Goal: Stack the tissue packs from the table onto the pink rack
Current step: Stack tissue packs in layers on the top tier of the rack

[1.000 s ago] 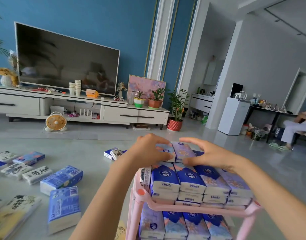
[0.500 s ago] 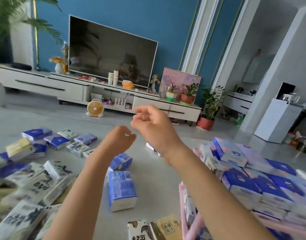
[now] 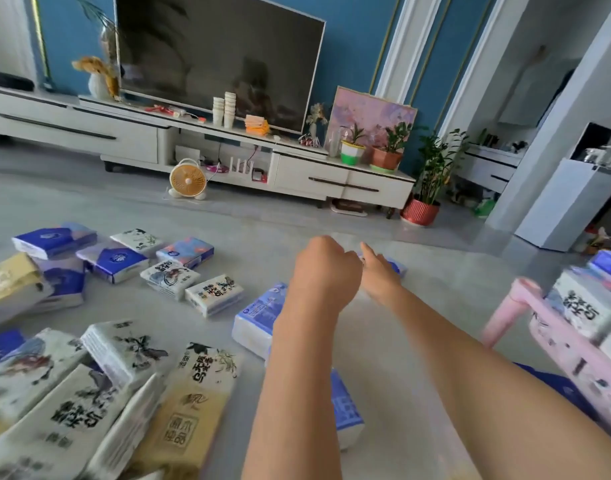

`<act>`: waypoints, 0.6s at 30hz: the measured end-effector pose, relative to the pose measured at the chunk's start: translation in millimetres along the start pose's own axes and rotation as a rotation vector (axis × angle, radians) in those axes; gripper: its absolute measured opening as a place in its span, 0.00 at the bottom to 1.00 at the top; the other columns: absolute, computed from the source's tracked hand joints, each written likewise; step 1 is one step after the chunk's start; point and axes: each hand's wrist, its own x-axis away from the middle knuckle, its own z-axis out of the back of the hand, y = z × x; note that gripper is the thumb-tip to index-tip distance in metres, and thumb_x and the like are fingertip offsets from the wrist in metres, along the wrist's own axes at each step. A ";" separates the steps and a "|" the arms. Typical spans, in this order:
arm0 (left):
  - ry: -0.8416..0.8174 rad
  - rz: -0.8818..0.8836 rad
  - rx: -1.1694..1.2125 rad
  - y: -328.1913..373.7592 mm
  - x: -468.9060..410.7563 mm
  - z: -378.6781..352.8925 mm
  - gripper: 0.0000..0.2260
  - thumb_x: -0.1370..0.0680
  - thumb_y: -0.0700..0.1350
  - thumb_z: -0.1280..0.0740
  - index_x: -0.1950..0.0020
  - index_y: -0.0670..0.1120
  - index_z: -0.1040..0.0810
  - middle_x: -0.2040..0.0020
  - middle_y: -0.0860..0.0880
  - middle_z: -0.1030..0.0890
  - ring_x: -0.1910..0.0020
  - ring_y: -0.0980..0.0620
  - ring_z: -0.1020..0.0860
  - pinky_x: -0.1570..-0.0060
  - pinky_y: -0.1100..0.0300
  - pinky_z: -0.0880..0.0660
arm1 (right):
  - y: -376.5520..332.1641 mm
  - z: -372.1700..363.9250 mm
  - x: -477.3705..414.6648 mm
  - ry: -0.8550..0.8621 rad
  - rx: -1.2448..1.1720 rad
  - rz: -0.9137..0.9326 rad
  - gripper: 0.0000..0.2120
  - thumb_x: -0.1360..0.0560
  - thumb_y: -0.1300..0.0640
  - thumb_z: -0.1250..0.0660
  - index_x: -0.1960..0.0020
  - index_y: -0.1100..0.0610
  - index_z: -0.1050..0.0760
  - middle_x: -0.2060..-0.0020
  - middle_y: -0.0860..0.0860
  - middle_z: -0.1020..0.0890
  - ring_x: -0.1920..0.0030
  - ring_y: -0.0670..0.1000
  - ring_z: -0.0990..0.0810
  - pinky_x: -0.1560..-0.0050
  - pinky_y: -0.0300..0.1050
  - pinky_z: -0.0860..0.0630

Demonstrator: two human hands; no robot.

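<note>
The left hand point(image 3: 326, 268) curls its fingers into a fist, hiding most of the right hand point(image 3: 380, 277). One right finger points over a half-covered blue tissue pack point(image 3: 398, 267); grip unclear.

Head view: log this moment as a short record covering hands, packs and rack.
left hand: curled, holding nothing seen
right hand: reaching forward, one finger straight, rest hidden
loose tissue packs: many, scattered left of the arms
blue pack: partly hidden by left forearm
pink rack: right edge, packs already on it
</note>
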 end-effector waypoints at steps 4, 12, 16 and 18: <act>0.007 -0.033 0.030 -9.9 -5.8 -3.2 0.03 0.22 0.43 0.41 0.56 0.48 0.31 0.58 0.47 0.29 0.61 0.48 0.35 0.69 0.61 0.40 | 9.7 1.5 -13.2 0.238 -0.110 -0.078 0.19 0.19 0.51 0.51 0.43 0.60 0.26 0.44 0.60 0.21 0.45 0.60 0.25 0.46 0.47 0.31; 0.150 0.059 0.016 -39.3 -4.6 14.1 0.12 0.21 0.45 0.42 0.41 0.45 0.25 0.47 0.45 0.20 0.58 0.46 0.25 0.64 0.62 0.32 | 46.3 3.8 -46.1 0.079 -0.111 -0.307 0.36 0.31 0.59 0.36 0.26 0.51 0.45 0.31 0.56 0.36 0.29 0.57 0.41 0.32 0.56 0.39; 0.133 0.106 0.043 -40.4 -7.1 5.0 0.13 0.21 0.45 0.42 0.39 0.46 0.25 0.45 0.47 0.21 0.58 0.48 0.26 0.65 0.62 0.33 | 52.1 -1.2 -58.3 -0.031 -0.051 -0.312 0.30 0.34 0.57 0.35 0.32 0.51 0.36 0.36 0.57 0.35 0.34 0.57 0.38 0.33 0.56 0.38; 0.108 0.100 0.062 -37.7 -7.9 -2.8 0.13 0.21 0.45 0.43 0.40 0.46 0.26 0.45 0.46 0.21 0.59 0.47 0.27 0.67 0.61 0.33 | 52.0 -2.8 -61.4 0.011 -0.099 -0.371 0.28 0.34 0.55 0.32 0.36 0.53 0.34 0.39 0.58 0.35 0.38 0.58 0.34 0.36 0.55 0.34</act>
